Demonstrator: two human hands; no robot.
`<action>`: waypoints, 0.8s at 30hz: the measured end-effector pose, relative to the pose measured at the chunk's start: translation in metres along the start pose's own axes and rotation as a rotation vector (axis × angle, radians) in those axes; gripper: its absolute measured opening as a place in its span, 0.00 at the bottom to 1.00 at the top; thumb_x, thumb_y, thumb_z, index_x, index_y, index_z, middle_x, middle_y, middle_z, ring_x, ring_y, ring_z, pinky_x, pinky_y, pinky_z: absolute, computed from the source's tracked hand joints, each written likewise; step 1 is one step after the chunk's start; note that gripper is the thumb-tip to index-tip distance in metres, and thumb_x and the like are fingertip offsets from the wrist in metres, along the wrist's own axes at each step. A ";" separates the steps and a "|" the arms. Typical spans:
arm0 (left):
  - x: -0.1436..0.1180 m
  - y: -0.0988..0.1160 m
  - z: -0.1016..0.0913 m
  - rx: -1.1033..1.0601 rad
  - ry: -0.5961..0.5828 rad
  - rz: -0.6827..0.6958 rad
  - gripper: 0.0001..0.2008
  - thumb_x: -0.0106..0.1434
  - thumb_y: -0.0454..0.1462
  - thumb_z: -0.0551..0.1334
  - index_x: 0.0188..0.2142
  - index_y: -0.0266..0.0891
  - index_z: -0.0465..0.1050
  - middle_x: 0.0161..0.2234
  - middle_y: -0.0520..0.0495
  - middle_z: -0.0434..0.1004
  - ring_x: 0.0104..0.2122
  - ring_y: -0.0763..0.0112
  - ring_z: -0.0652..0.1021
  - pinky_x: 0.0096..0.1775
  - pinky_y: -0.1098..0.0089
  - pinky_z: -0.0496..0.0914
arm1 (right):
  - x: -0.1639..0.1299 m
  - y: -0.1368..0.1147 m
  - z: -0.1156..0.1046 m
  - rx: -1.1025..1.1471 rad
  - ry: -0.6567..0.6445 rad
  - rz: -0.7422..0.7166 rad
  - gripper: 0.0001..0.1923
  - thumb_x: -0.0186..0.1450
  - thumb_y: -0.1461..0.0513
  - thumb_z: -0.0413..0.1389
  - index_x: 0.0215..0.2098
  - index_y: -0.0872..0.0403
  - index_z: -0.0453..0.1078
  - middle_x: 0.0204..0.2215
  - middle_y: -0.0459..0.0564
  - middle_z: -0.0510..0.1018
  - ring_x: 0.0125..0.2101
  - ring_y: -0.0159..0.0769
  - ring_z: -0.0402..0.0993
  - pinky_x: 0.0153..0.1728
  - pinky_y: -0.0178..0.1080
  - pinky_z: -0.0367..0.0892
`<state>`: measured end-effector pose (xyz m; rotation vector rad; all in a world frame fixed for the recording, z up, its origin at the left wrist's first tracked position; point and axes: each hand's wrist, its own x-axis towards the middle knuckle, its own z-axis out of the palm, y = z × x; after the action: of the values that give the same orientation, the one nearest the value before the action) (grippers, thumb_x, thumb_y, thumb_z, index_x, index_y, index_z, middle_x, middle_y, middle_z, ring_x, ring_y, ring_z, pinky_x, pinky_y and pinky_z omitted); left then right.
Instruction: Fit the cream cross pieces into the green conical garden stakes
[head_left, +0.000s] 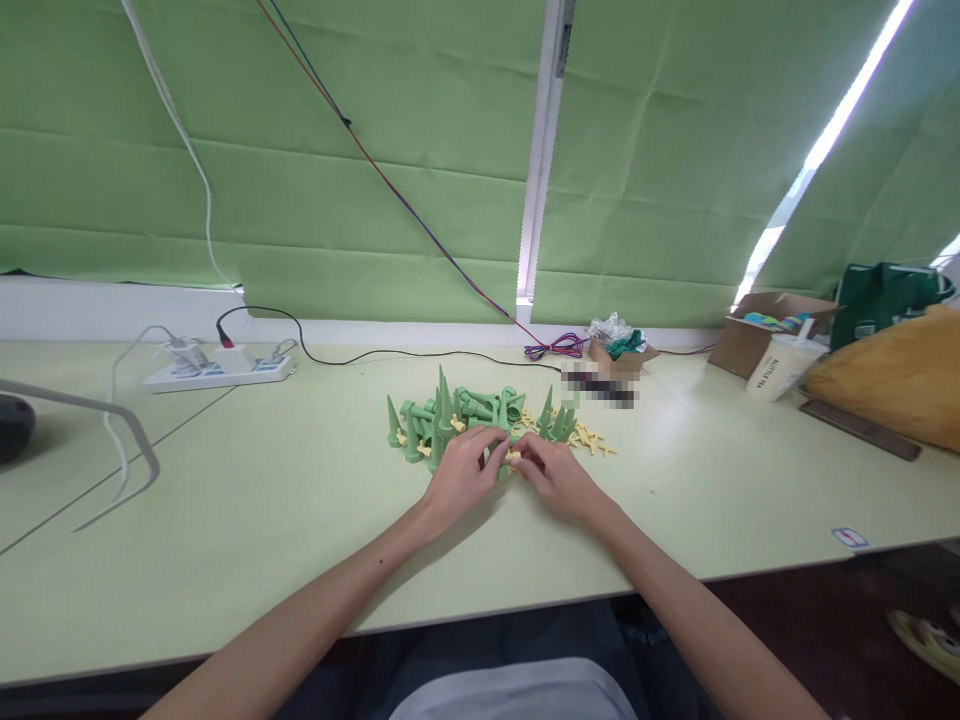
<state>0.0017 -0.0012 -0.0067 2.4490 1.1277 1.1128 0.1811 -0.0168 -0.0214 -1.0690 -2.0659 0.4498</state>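
Note:
Both hands meet over a cluster of green plastic pieces on the table. My left hand is closed around a green cone-shaped piece, partly hidden by the fingers. My right hand pinches a small yellow plastic piece against the cone's side. To the left stand several upright green cones, some with yellow pieces on them. Behind the hands, more green pieces lie on their sides. Loose yellow pieces are scattered to the right, beside a few upright green cones.
At the back left lies a white power strip with a black cable. A small cardboard box stands behind the pieces. Farther right are a larger box, a drink cup, a dark flat object and an orange cushion.

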 end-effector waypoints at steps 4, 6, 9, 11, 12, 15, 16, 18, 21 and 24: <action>0.000 0.000 0.000 -0.011 -0.003 -0.003 0.11 0.69 0.36 0.52 0.35 0.39 0.72 0.32 0.49 0.75 0.31 0.70 0.73 0.34 0.70 0.65 | 0.000 -0.001 0.000 0.003 -0.002 0.006 0.05 0.70 0.61 0.48 0.36 0.52 0.63 0.24 0.44 0.70 0.23 0.32 0.64 0.27 0.33 0.57; 0.000 0.000 0.000 -0.016 0.001 -0.002 0.11 0.68 0.36 0.52 0.36 0.39 0.72 0.32 0.48 0.76 0.31 0.70 0.73 0.34 0.69 0.66 | 0.000 -0.001 0.000 -0.002 -0.003 0.007 0.05 0.70 0.61 0.48 0.35 0.52 0.63 0.24 0.43 0.70 0.23 0.32 0.64 0.27 0.33 0.57; 0.000 0.000 0.000 -0.021 0.002 0.000 0.11 0.68 0.37 0.52 0.36 0.39 0.73 0.32 0.47 0.76 0.32 0.69 0.73 0.34 0.69 0.66 | -0.001 0.001 0.001 -0.019 0.001 0.003 0.06 0.70 0.61 0.48 0.34 0.52 0.63 0.23 0.43 0.69 0.22 0.32 0.63 0.26 0.33 0.56; 0.000 0.000 0.000 -0.020 -0.001 -0.001 0.11 0.68 0.36 0.52 0.36 0.40 0.73 0.33 0.48 0.76 0.32 0.69 0.74 0.33 0.69 0.66 | -0.001 0.002 0.001 -0.030 0.005 0.002 0.06 0.70 0.61 0.48 0.34 0.51 0.62 0.22 0.42 0.68 0.22 0.32 0.62 0.26 0.33 0.55; 0.000 0.000 0.000 -0.019 -0.001 0.000 0.11 0.68 0.36 0.52 0.36 0.40 0.73 0.33 0.48 0.76 0.32 0.69 0.74 0.33 0.69 0.66 | -0.001 0.002 0.002 -0.034 0.006 0.002 0.06 0.70 0.61 0.48 0.34 0.51 0.62 0.22 0.42 0.68 0.22 0.32 0.62 0.26 0.34 0.55; 0.000 0.000 0.000 -0.018 0.004 0.006 0.11 0.68 0.36 0.52 0.36 0.40 0.73 0.32 0.48 0.76 0.31 0.70 0.73 0.33 0.69 0.66 | 0.000 0.003 0.002 -0.043 0.005 0.004 0.07 0.70 0.60 0.48 0.34 0.51 0.62 0.22 0.42 0.68 0.21 0.32 0.61 0.26 0.34 0.55; 0.000 0.000 0.000 -0.018 0.006 0.009 0.11 0.68 0.36 0.52 0.36 0.40 0.73 0.32 0.48 0.76 0.31 0.69 0.73 0.33 0.69 0.66 | 0.000 0.003 0.002 -0.044 0.004 0.007 0.07 0.70 0.60 0.48 0.34 0.51 0.62 0.22 0.42 0.68 0.21 0.32 0.61 0.25 0.34 0.54; 0.000 -0.001 0.000 -0.018 0.006 0.010 0.11 0.68 0.36 0.52 0.36 0.40 0.73 0.32 0.48 0.76 0.31 0.70 0.73 0.33 0.69 0.66 | 0.000 0.003 0.001 -0.043 0.001 0.009 0.07 0.70 0.60 0.48 0.34 0.51 0.62 0.22 0.42 0.68 0.21 0.32 0.61 0.26 0.34 0.54; 0.000 -0.001 0.001 -0.015 0.000 0.000 0.10 0.68 0.36 0.52 0.36 0.40 0.73 0.32 0.49 0.76 0.31 0.70 0.73 0.34 0.69 0.66 | 0.000 0.002 0.001 -0.038 -0.003 0.010 0.07 0.70 0.60 0.48 0.34 0.51 0.62 0.22 0.43 0.69 0.21 0.32 0.62 0.26 0.34 0.55; 0.000 -0.001 0.001 -0.013 -0.004 -0.001 0.10 0.68 0.36 0.53 0.37 0.40 0.73 0.33 0.49 0.76 0.31 0.70 0.74 0.33 0.70 0.66 | 0.000 0.001 0.001 -0.037 -0.009 0.016 0.07 0.70 0.60 0.47 0.34 0.51 0.61 0.23 0.43 0.69 0.21 0.32 0.62 0.26 0.34 0.55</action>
<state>0.0020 -0.0006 -0.0075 2.4396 1.1177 1.1100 0.1812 -0.0164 -0.0228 -1.1077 -2.0821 0.4268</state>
